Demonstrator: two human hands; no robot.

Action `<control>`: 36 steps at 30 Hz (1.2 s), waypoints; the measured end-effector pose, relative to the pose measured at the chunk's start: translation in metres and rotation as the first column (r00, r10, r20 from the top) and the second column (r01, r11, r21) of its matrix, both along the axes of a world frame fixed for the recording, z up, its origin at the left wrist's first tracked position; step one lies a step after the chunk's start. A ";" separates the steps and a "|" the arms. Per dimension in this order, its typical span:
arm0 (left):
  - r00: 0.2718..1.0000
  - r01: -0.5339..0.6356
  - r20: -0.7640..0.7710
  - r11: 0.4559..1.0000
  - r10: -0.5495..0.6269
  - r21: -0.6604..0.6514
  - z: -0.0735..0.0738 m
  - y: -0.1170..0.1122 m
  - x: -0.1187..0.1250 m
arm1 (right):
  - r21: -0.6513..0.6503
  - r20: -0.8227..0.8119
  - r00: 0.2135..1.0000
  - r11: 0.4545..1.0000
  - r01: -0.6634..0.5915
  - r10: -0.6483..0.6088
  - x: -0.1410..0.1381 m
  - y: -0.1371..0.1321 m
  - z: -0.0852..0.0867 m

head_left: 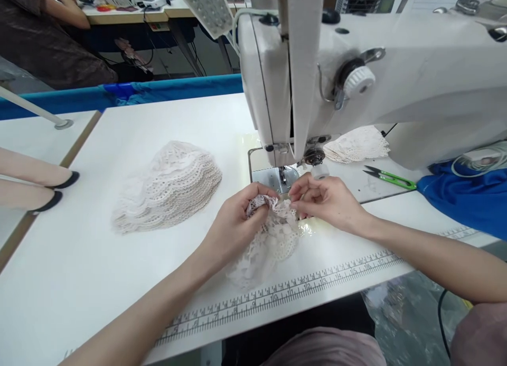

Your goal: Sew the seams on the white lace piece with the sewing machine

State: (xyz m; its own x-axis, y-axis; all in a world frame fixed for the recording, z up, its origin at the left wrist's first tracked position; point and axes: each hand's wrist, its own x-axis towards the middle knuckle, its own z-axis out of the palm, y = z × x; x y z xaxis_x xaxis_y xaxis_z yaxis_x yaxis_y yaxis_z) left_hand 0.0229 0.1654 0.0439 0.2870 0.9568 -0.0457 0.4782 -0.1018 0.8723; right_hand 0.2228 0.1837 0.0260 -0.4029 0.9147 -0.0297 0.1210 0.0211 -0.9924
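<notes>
My left hand [233, 226] is closed round a bunched piece of pale pink lace [267, 244] that lies on the white sewing table [119, 281]. My right hand [325, 199] pinches the top edge of the same lace just in front of the presser foot [283, 178] of the white sewing machine [356, 75]. The lower part of the lace spreads flat on the table toward the printed ruler [317, 281].
A stack of lace pieces [170, 189] sits to the left. Another lace pile [358, 144] lies behind the machine arm. Green thread snips [390, 178] and blue cloth [467, 197] lie at right. Another person sits at the far left back [43, 38].
</notes>
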 end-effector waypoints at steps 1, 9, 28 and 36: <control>1.000 0.007 -0.017 0.999 -0.006 0.035 0.000 -0.001 0.000 | -0.011 -0.020 1.000 1.000 0.021 -0.021 -0.001 0.000 -0.001; 0.968 0.038 -0.245 0.933 0.055 0.359 -0.011 -0.003 0.000 | 0.050 -0.054 0.999 0.999 -0.001 0.003 -0.003 -0.003 -0.002; 0.966 0.119 -0.257 0.813 0.039 0.570 -0.014 -0.007 0.002 | 0.656 0.195 0.980 0.737 -0.164 0.044 0.000 -0.006 -0.004; 0.981 0.123 -0.195 0.819 -0.014 0.561 -0.011 -0.012 0.004 | 0.741 0.164 0.985 0.654 -0.154 0.046 -0.002 -0.006 -0.005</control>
